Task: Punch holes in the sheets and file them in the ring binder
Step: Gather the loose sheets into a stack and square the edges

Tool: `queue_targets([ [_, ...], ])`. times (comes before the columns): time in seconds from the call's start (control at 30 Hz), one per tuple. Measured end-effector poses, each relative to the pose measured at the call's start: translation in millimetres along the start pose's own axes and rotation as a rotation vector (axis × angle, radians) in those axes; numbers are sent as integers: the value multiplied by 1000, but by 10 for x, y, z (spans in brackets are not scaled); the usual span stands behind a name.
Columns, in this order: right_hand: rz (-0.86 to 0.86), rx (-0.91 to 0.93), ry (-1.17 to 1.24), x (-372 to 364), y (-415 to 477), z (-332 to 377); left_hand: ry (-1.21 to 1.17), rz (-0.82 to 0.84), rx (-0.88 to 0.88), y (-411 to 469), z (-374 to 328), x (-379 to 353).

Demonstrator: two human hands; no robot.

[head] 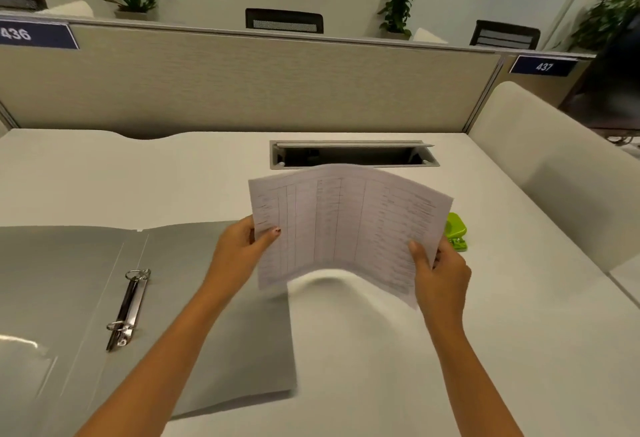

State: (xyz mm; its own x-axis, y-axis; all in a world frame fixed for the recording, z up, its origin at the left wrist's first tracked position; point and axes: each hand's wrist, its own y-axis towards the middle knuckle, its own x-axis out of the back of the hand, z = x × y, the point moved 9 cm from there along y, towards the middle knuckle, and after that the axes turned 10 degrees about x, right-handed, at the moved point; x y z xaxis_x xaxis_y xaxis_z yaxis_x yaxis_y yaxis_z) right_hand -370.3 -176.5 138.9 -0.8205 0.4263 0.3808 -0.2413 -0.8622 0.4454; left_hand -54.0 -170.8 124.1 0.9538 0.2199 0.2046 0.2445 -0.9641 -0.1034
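Observation:
Printed sheets (343, 225) with ruled tables are held up above the white desk (381, 350), bowed upward in the middle. My left hand (242, 249) grips their left edge, thumb on top. My right hand (440, 273) pinches their lower right corner. A grey ring binder (214, 332) lies open flat at the left, its two metal rings (130, 308) closed and bare. A lime-green hole punch (457, 232) sits on the desk just behind the sheets' right edge, partly hidden by them.
An open cable tray (353, 154) is set into the desk behind the sheets. A beige partition (242, 83) closes the far edge. A low white divider (561, 173) runs along the right side. Plants and chair backs stand beyond.

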Motion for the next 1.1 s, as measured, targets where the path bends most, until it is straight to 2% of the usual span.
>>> queue_targets([
  [0.1, -128, -17, 94, 71, -27, -35, -199, -146, -53, -106, -54, -138],
  [0.2, -205, -99, 220, 70, -148, -227, -292, -165, -46, -186, -10, -345],
  [0.3, -173, -160, 221, -30, -288, -461, -265, -133, -28, -178, 113, -519],
  [0.43, -117, -220, 189, -118, -340, -660, -222, -177, 53, -122, 266, -582],
  [0.63, -148, -179, 218, -38, -189, -596, -236, -208, 12, -136, 171, -582],
  [0.83, -103, -278, 195, -222, -352, -835, -150, -193, 88, -128, 426, -657],
  [1.1, -147, -294, 190, -238, -433, -871, -116, -187, 105, -105, 521, -626],
])
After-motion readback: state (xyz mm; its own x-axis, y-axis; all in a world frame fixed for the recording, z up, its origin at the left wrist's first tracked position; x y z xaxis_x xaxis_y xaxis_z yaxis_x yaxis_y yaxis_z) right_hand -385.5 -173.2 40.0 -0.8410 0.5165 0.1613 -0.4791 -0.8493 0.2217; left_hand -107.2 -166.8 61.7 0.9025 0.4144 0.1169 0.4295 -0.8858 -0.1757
